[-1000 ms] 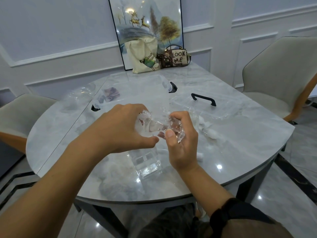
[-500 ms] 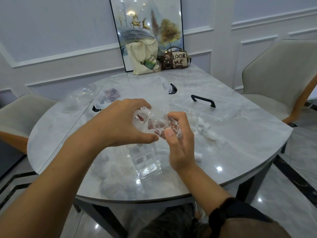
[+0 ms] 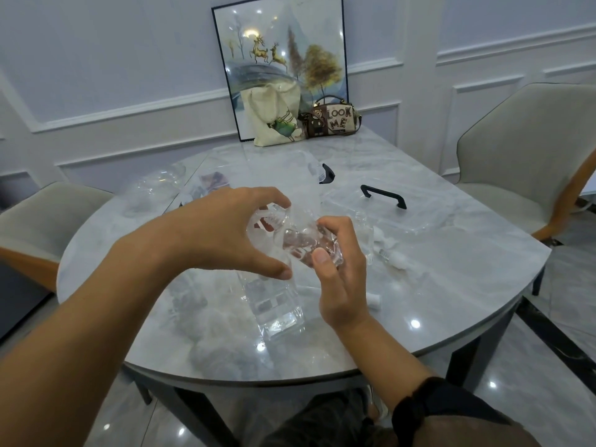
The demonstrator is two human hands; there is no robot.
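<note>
The left hand (image 3: 222, 233) is curled over a small clear bottle (image 3: 273, 219) in the middle of the frame, above the table (image 3: 451, 285), with the fingers on top and the thumb below. The right hand (image 3: 338, 275), just to the right of it, pinches the crinkled clear wrap (image 3: 306, 245) that covers the other end of the bottle, and its thumb presses on the film. The bottle looks light and hard, perhaps glass, so I think it is smooth, slippery and can break if it falls. The wrap is thin and soft and gives no firm hold. It seems better to hold the bottle at the ribbed neck, where fingers do not slide, and to pull the film only by a loose edge. A bigger clear bottle (image 3: 277, 308) stands under the hands.
</note>
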